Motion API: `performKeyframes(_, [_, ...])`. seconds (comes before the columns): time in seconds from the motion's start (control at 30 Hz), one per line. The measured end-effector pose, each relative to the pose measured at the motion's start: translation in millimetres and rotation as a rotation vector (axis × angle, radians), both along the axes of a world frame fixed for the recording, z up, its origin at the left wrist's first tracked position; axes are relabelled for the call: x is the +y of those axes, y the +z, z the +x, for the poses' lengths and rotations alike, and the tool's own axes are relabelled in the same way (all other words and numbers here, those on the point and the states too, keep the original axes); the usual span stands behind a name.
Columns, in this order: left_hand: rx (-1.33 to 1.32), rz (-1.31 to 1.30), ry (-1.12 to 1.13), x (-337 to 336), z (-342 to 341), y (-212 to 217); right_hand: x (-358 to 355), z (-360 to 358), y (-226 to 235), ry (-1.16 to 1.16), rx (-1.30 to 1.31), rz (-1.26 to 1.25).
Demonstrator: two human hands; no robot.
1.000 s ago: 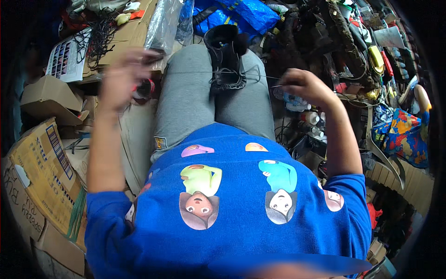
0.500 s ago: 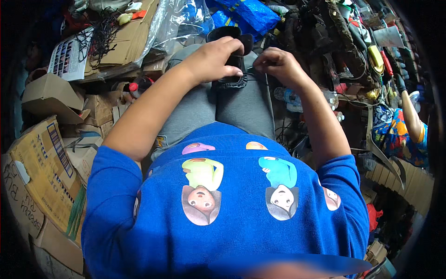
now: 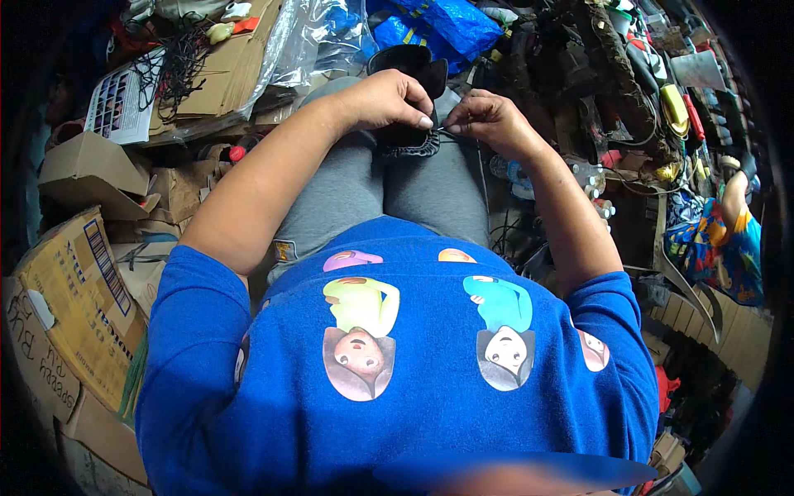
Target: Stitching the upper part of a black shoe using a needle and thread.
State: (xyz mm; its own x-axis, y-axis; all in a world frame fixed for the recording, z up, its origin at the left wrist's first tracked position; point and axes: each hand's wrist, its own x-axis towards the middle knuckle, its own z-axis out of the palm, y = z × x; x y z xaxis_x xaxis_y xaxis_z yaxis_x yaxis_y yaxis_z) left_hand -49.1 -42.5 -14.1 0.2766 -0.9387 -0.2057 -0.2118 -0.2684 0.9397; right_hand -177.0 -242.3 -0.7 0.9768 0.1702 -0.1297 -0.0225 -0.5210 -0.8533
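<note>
Thighs (image 3: pixel 331 186) are propping the black shoe (image 3: pixel 411 148) for handwork: left fingers (image 3: pixel 413 89) are curling half-open over it, hold unclear; right fingers (image 3: pixel 465 124) are pinching a thin strand (image 3: pixel 440 128) beside it.

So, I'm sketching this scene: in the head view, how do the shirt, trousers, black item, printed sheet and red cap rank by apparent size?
1. Shirt, helped by nearness
2. Trousers
3. Black item and printed sheet: unsure, since the left hand covers part of the item
4. Red cap
</note>
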Motion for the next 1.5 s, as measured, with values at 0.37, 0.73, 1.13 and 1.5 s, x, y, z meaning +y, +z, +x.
performKeyframes(0.37, [0.143,-0.004,0.036,1.3,-1.1,-0.9,-0.2,-0.1,-1.4,-0.027,0.02,0.044])
performKeyframes(0.73, [0.138,-0.006,0.03,1.0,-2.1,1.8,0.4,0.1,-1.7,-0.019,0.087,0.174])
performKeyframes(1.13, [-0.015,0.025,-0.193,1.2,4.8,4.1,24.5,-28.5,1.0,-0.108,-0.143,-0.069])
performKeyframes(1.5, [-0.072,0.143,-0.276,0.1,0.0,22.8,39.3,-23.3,39.3,0.169,-0.286,-0.683])
